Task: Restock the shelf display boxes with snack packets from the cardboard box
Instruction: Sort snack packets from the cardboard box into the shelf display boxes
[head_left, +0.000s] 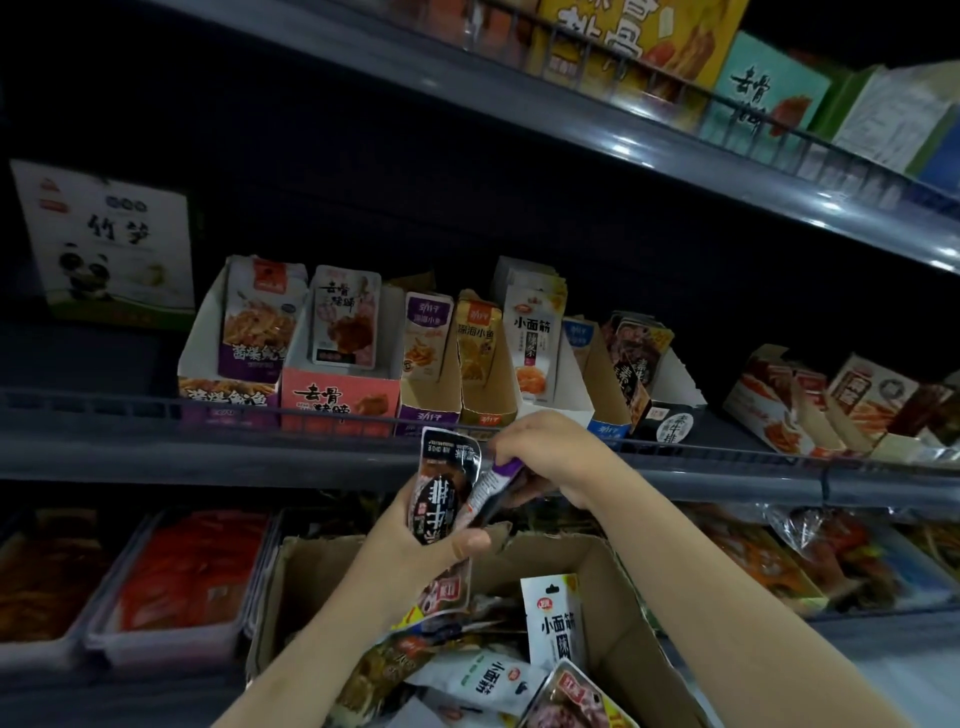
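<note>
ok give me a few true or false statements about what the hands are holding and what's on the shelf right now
1. The left hand grips a dark packet. True.
2. The right hand is empty. False: it pinches a purple-topped packet.
3. The cardboard box below the hands has packets in it. True.
4. The pink display box sits at the far right of the shelf. False: it stands left of centre.
5. Both hands are inside the cardboard box. False: they are raised above it, in front of the shelf edge.
</note>
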